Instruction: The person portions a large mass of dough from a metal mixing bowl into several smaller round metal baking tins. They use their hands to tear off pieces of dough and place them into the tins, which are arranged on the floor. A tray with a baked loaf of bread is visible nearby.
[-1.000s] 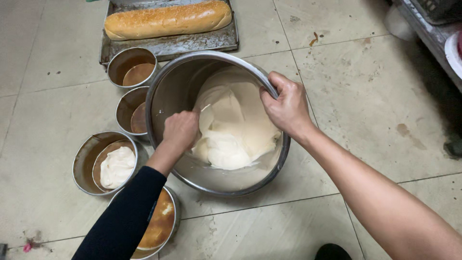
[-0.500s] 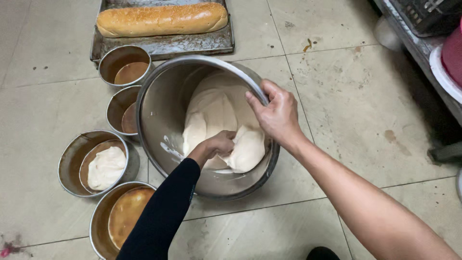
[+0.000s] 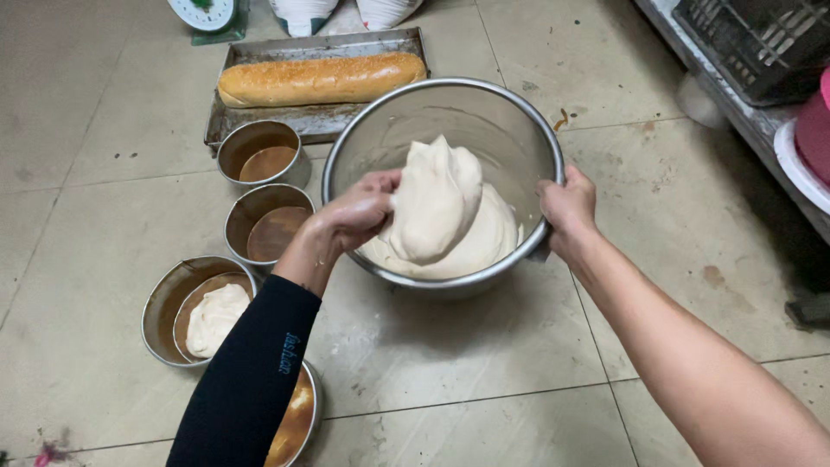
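A large steel mixing bowl [image 3: 450, 108] sits tilted on the tiled floor with pale dough in its bottom. My left hand [image 3: 350, 218], in a black sleeve, lifts a thick lump of that dough [image 3: 432, 203] up above the bowl's near rim; the lump still stretches down into the rest. My right hand [image 3: 566, 207] grips the bowl's right rim and holds it steady.
Left of the bowl stand several round steel tins: two greased ones [image 3: 262, 156] [image 3: 266, 223], one with a dough portion [image 3: 201, 311], one partly under my sleeve [image 3: 298, 419]. A tray with a long sesame loaf [image 3: 320, 78] lies behind. A shelf with a dark crate [image 3: 761, 43] is at right.
My left hand has scooped under the dough and raised a big lump out of the bowl. The right hand slid along the rim to the right side, and the bowl tipped.
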